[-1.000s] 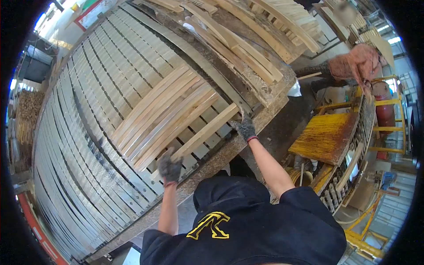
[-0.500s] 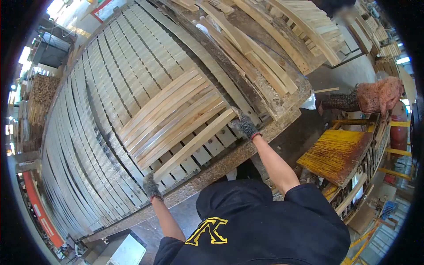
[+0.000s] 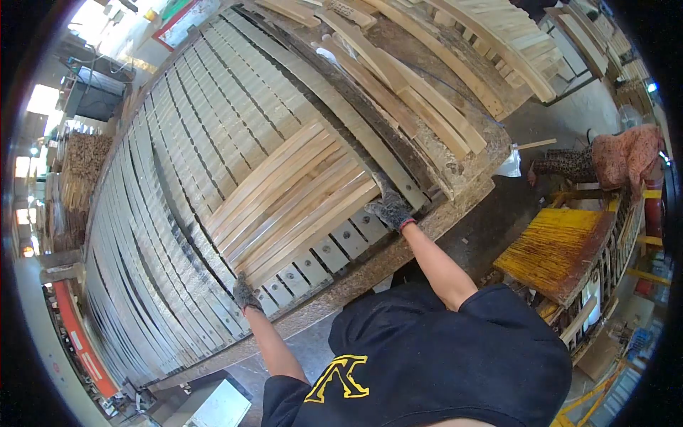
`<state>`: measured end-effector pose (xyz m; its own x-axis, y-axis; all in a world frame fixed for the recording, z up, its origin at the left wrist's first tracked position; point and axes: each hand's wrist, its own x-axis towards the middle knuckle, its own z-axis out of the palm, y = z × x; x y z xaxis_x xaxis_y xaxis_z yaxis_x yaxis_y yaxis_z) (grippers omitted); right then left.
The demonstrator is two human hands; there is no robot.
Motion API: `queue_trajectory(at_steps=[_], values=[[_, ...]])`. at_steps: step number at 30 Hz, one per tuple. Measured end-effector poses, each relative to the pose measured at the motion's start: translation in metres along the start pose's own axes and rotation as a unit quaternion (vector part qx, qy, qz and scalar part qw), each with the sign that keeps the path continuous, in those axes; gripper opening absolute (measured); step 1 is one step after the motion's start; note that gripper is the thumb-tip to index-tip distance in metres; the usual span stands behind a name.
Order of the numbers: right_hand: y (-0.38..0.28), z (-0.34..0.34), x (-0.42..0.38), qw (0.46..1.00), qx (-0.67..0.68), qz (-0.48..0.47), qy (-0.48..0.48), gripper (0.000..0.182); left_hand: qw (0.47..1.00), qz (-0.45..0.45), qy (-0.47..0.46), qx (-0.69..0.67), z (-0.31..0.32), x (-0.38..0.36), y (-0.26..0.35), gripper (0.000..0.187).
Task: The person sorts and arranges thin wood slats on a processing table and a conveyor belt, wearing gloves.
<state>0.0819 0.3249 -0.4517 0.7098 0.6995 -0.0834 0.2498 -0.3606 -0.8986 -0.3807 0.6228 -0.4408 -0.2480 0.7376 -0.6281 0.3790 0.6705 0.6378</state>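
Note:
Several wooden strips lie side by side on the slatted metal bed. The nearest wooden strip rests against the others, with no gap that I can see. My left hand, in a dark grey knitted glove, is closed at the left end of that strip. At its right end is my right hand, gloved the same way, its thumb and fingers around the corner. Both hands partly cover the strip's ends. Bare metal slats with bolt holes show on the near side.
Loose wooden boards lie on a dusty ledge beyond the bed. A rack with a yellow-stained panel stands at the right, with a reddish cloth-covered object behind it. Stacked timber is at the far left.
Both hands have pushed the nearest wooden strip away from me, closing the gap between it and the other strips. The view has shifted slightly.

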Motion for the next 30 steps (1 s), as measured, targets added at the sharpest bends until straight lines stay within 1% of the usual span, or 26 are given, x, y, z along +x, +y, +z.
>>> queue_trajectory(at_steps=[3, 6, 8, 9, 13, 18, 21, 22, 23, 24, 25, 26, 27, 28, 29, 30], values=[[0.013, -0.003, 0.007, 0.999, -0.038, -0.018, -0.028, 0.094, 0.999, 0.027, 0.021, 0.023, 0.007, -0.006, -0.002, 0.054], [0.027, 0.0, 0.009, 0.999, -0.021, -0.003, -0.05, 0.095, 0.999, 0.023, 0.022, 0.03, 0.006, -0.005, -0.002, 0.057], [0.033, 0.006, 0.011, 0.999, -0.015, -0.018, -0.036, 0.095, 0.998, 0.032, 0.026, 0.043, 0.012, -0.014, 0.003, 0.056], [0.037, 0.006, 0.01, 0.999, -0.001, -0.009, -0.039, 0.094, 0.998, 0.036, 0.028, 0.05, 0.013, -0.018, 0.006, 0.056], [0.021, -0.006, 0.009, 0.994, 0.063, 0.049, -0.076, 0.092, 0.997, 0.053, -0.003, 0.057, 0.015, -0.025, 0.013, 0.054], [0.02, -0.009, 0.011, 0.994, 0.036, 0.045, -0.095, 0.092, 0.996, 0.032, 0.01, 0.087, 0.012, -0.013, 0.014, 0.056], [-0.001, -0.021, 0.012, 0.987, 0.048, 0.081, -0.129, 0.091, 0.992, 0.064, -0.001, 0.113, 0.012, -0.026, 0.014, 0.061], [-0.011, -0.026, 0.015, 0.989, -0.017, 0.076, -0.129, 0.091, 0.989, 0.077, -0.01, 0.126, 0.011, -0.036, 0.021, 0.062], [-0.022, -0.029, 0.017, 0.986, -0.081, 0.072, -0.129, 0.092, 0.976, 0.067, -0.098, 0.18, 0.007, -0.046, 0.035, 0.077], [-0.035, -0.033, 0.021, 0.979, -0.146, 0.068, -0.129, 0.093, 0.939, 0.217, -0.025, 0.265, 0.012, -0.048, 0.031, 0.084], [-0.053, -0.036, 0.025, 0.969, -0.208, 0.03, -0.129, 0.095, 0.869, 0.357, 0.05, 0.339, 0.019, -0.055, 0.022, 0.091], [-0.073, -0.036, 0.028, 0.955, -0.266, -0.007, -0.131, 0.097, 0.766, 0.484, 0.123, 0.404, 0.022, -0.066, 0.013, 0.099], [-0.086, -0.034, 0.034, 0.936, -0.323, -0.048, -0.132, 0.099, 0.722, 0.479, 0.08, 0.493, 0.034, -0.094, 0.028, 0.109], [-0.091, -0.03, 0.041, 0.923, -0.333, -0.111, -0.155, 0.1, 0.669, 0.47, 0.035, 0.575, 0.045, -0.122, 0.052, 0.12], [-0.094, -0.024, 0.048, 0.907, -0.341, -0.172, -0.178, 0.101, 0.669, 0.48, -0.013, 0.567, 0.05, -0.127, 0.061, 0.124], [-0.095, -0.019, 0.055, 0.885, -0.348, -0.233, -0.201, 0.103, 0.651, 0.505, -0.02, 0.567, 0.051, -0.116, 0.056, 0.122]])
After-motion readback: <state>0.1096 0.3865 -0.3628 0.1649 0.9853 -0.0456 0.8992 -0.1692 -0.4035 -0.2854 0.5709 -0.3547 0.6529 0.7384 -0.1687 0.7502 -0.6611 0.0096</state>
